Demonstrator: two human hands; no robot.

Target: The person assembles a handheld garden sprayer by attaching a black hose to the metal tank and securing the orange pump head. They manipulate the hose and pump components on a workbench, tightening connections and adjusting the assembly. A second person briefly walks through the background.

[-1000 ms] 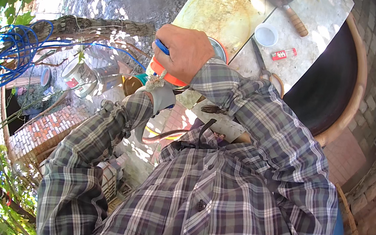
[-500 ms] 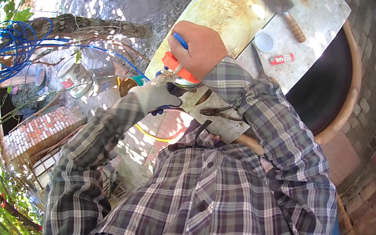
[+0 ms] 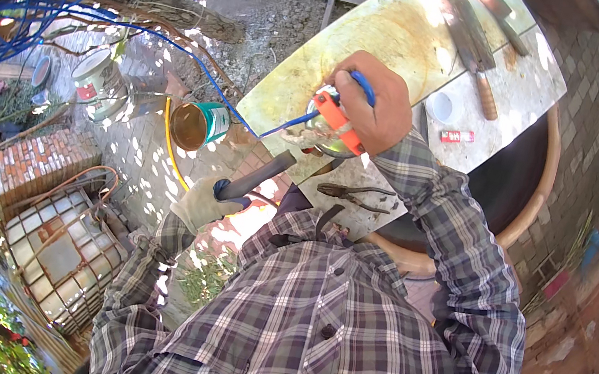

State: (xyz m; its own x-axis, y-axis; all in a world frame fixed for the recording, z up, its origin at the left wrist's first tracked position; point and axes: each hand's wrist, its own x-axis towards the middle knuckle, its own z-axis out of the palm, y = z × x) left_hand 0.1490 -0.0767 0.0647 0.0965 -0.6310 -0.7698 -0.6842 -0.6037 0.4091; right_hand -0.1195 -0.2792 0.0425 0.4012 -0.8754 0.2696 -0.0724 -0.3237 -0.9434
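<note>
My left hand, in a pale glove with blue-and-dark finger areas, is closed around a dark grey bar that slants up toward the table. My bare right hand is closed on a blue-handled tool with an orange body, held above the table's near left part. Whitish, stringy material hangs at its lower side, and its exact kind is unclear. Below it, a pair of pliers lies with its handles spread on the pale table. A gap separates the two hands.
On the table lie a cleaver, a white cup and a small red-and-white box. A big dark basin with a tan rim stands right of it. Left are a teal bucket, a yellow hose and a blue cord.
My left hand has moved away from my right, down and left, and the dark grey bar now shows in it. My right hand has shifted right with the orange-and-blue tool.
</note>
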